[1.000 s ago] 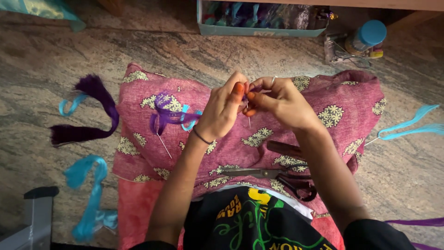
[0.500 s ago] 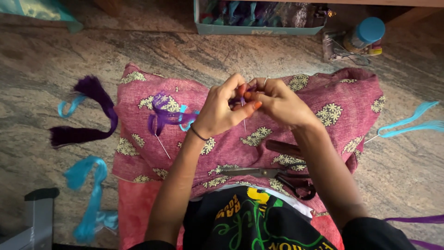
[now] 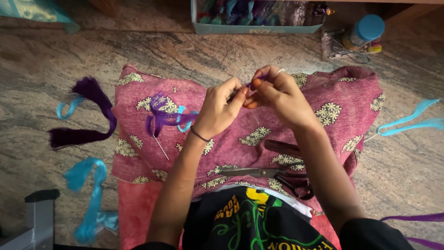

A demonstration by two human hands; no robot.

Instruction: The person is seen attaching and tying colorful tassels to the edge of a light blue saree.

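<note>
A small purple thread piece [image 3: 250, 85] is being pinched between the fingertips of the left hand [image 3: 219, 111] and the right hand [image 3: 277, 95], both closed on it above the pink patterned cloth [image 3: 342, 99], probably so that fine work is kept close to view. Scissors [image 3: 273, 175] are being kept near on the cloth. A light blue box [image 3: 254, 28] and a blue-capped jar [image 3: 365, 31] are standing at the far edge.
</note>
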